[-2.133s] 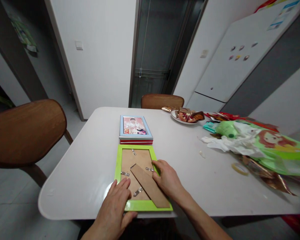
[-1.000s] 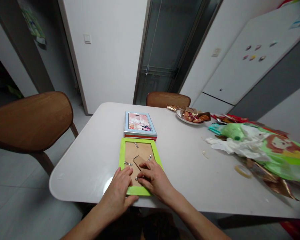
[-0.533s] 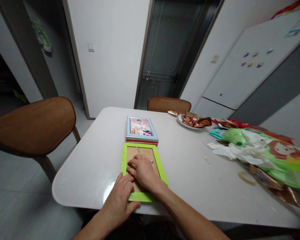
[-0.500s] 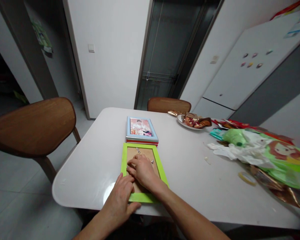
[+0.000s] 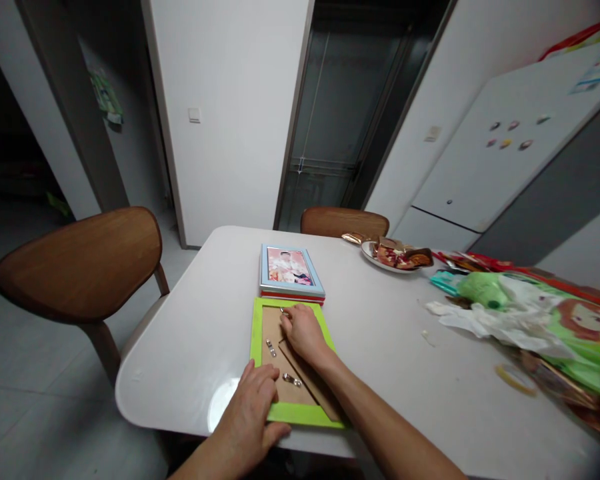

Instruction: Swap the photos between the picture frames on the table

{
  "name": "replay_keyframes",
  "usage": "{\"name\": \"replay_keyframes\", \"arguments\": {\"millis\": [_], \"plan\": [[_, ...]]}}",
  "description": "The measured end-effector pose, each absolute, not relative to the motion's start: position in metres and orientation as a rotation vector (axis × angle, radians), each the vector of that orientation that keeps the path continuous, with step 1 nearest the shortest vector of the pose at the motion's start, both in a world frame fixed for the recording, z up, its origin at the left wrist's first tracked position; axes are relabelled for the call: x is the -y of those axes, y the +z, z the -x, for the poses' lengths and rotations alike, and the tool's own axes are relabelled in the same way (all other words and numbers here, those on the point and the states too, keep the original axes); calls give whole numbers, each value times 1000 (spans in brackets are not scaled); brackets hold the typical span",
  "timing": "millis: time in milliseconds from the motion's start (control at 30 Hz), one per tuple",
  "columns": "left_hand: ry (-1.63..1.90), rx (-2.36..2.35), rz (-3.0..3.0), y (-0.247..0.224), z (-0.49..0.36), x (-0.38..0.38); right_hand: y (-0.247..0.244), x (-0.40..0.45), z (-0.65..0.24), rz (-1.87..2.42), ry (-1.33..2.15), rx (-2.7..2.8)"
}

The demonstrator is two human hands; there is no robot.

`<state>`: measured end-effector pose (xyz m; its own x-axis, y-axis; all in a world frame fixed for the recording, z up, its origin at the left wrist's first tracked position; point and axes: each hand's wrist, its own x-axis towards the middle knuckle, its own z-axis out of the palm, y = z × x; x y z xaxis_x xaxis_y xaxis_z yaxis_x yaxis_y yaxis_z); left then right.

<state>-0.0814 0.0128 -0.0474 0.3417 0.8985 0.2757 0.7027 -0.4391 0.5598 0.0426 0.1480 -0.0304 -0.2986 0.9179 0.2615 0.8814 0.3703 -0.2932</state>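
Note:
A lime-green picture frame (image 5: 257,333) lies face down on the table, its brown backing board (image 5: 274,322) showing. My left hand (image 5: 253,407) grips its lower left corner, fingers over the rim and thumb at the near edge. Over the upper part of the back is my right hand (image 5: 303,331), fingers pinched at a small metal clip (image 5: 283,311) by the top rim. Two more metal clips are visible, one at the left (image 5: 271,348) and one lower down (image 5: 291,380). A brown stand leg (image 5: 307,377) runs slantwise under my right wrist, which partly hides it.
Beyond the frame sits a stack of picture frames, topped by a light-blue one (image 5: 293,288). A plate of wrapped snacks (image 5: 393,268) stands at the back. Plastic bags (image 5: 545,320) and a tape roll (image 5: 515,380) are on the right. Wooden chairs stand left (image 5: 85,263) and behind (image 5: 345,222).
My right hand has moved from the middle of the backing up to the clip near the top rim. The lower clip and stand leg now show. The view has shifted slightly.

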Motion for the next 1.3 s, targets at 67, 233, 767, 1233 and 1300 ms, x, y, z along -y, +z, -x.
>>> {"name": "replay_keyframes", "arguments": {"millis": [67, 233, 767, 1233, 1300], "plan": [[781, -1410, -2265, -47, 82, -13, -33, -158, -44, 1615, 106, 2235], [752, -1386, -2251, -45, 83, -13, -39, -162, -46, 1639, 75, 2235], [754, -1413, -2264, -39, 80, -12, -19, -118, -70, 1468, 166, 2319], [1119, -1361, -1758, -31, 86, -22, -3, -94, -86, 1534, 299, 2364], [1282, -1347, -1463, -29, 87, -33, 8, -92, -85, 1538, 282, 2328]]}}
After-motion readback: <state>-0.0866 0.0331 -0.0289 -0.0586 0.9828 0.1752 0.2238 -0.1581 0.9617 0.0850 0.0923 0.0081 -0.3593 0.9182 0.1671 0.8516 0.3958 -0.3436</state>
